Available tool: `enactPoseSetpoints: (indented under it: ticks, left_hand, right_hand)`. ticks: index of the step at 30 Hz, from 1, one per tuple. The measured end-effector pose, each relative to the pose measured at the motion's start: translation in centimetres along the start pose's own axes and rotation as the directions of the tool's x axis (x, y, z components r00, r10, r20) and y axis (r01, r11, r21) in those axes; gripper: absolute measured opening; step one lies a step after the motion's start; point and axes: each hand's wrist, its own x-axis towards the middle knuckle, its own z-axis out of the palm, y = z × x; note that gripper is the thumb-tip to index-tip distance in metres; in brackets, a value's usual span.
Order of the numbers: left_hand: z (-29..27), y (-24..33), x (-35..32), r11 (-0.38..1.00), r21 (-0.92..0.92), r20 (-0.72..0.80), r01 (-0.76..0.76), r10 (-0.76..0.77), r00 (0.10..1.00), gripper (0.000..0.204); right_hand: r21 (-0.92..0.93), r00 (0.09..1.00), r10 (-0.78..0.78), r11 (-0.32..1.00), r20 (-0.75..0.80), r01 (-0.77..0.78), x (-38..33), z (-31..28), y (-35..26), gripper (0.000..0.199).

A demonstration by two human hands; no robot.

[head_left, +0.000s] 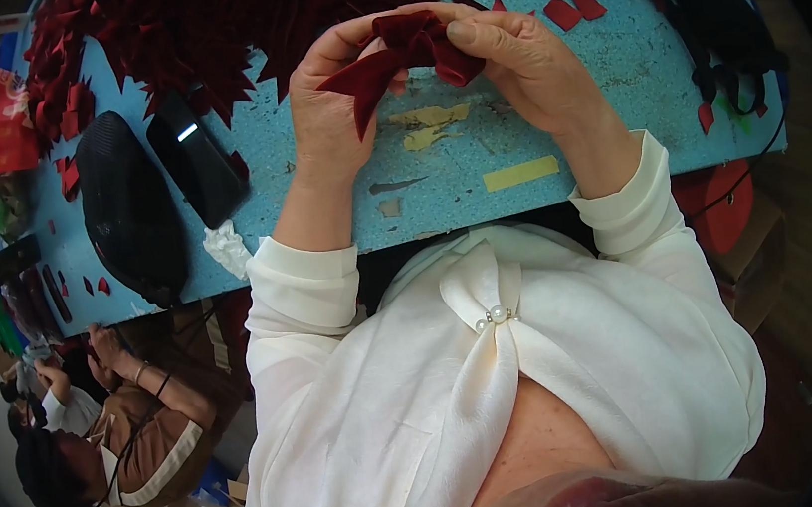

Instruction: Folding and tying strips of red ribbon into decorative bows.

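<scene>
Between both hands, left hand (334, 101) and right hand (520, 65) pinch a dark red velvet bow (408, 53) closed-fingered above the blue table (611, 120), tail hanging below the grip.

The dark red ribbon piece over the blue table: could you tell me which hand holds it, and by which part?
Both: the left hand and right hand pinch the dark red velvet ribbon bow at its folded top, one tail hanging down-left.
</scene>
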Motion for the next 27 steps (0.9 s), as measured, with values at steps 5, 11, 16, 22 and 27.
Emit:
enactPoseSetpoints:
  ticks: [5,11,16,22,27]
  left_hand:
    - [0.5,0.1,0.1,0.998,-0.053,-0.037,0.037,-0.039,0.999,0.032]
    - [0.8,0.5,0.1,0.996,-0.066,-0.053,0.065,-0.069,0.996,0.02]
    - [1.2,0.7,-0.1,0.996,-0.068,-0.082,0.051,-0.056,0.995,0.023]
    - [0.3,0.1,-0.1,0.972,-0.219,-0.082,0.088,-0.108,0.991,0.025]
    - [0.3,0.3,-0.2,0.972,-0.222,-0.16,0.077,-0.115,0.98,0.025]
  right_hand:
    - [0.34,1.0,0.029,0.94,-0.006,-0.026,0.2,1.1,0.2,0.039]
    - [-0.038,0.99,-0.124,0.991,0.065,0.126,0.2,0.6,0.6,0.046]
    - [0.203,0.997,-0.051,0.978,0.063,0.038,0.2,1.7,0.3,0.038]
    - [0.326,0.999,-0.046,0.944,0.006,0.042,0.7,2.7,1.0,0.059]
    - [0.066,0.978,-0.189,0.981,0.093,0.183,0.9,2.3,1.4,0.059]
